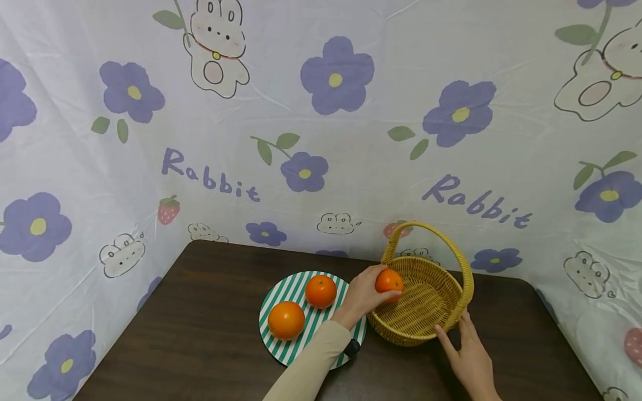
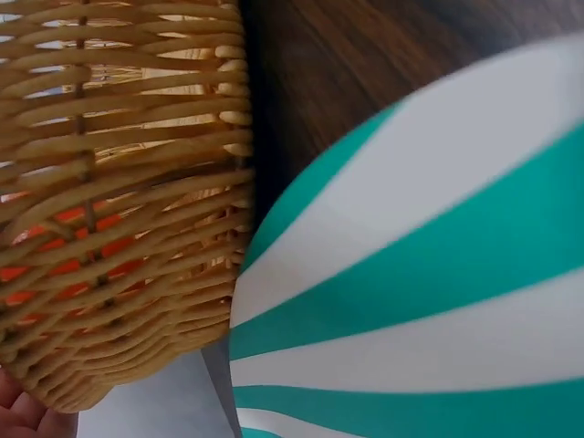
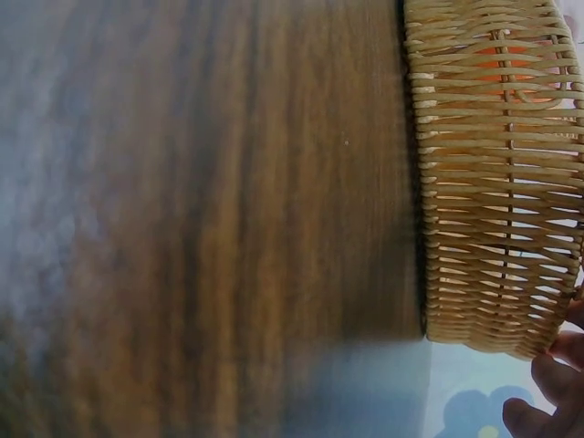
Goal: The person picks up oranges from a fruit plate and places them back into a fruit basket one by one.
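In the head view, my left hand [image 1: 362, 294] grips an orange [image 1: 389, 283] just inside the left rim of a yellow wicker basket [image 1: 420, 337]. Through the weave in the left wrist view, the orange [image 2: 73, 260] shows as a red-orange patch. My right hand [image 1: 470, 356] holds the basket at its right side, near the foot of the handle. Fingertips of that right hand [image 3: 557, 392] show at the rim in the right wrist view. Two more oranges, one [image 1: 321, 291] behind the other [image 1: 286, 321], lie on a round green-and-white striped plate [image 1: 278, 352].
The plate stands close to the basket's left side on a dark wooden table [image 1: 210, 345]. The basket's tall arched handle [image 1: 463, 262] rises over its opening. A printed cloth [image 1: 351, 139] hangs behind the table and along both sides.
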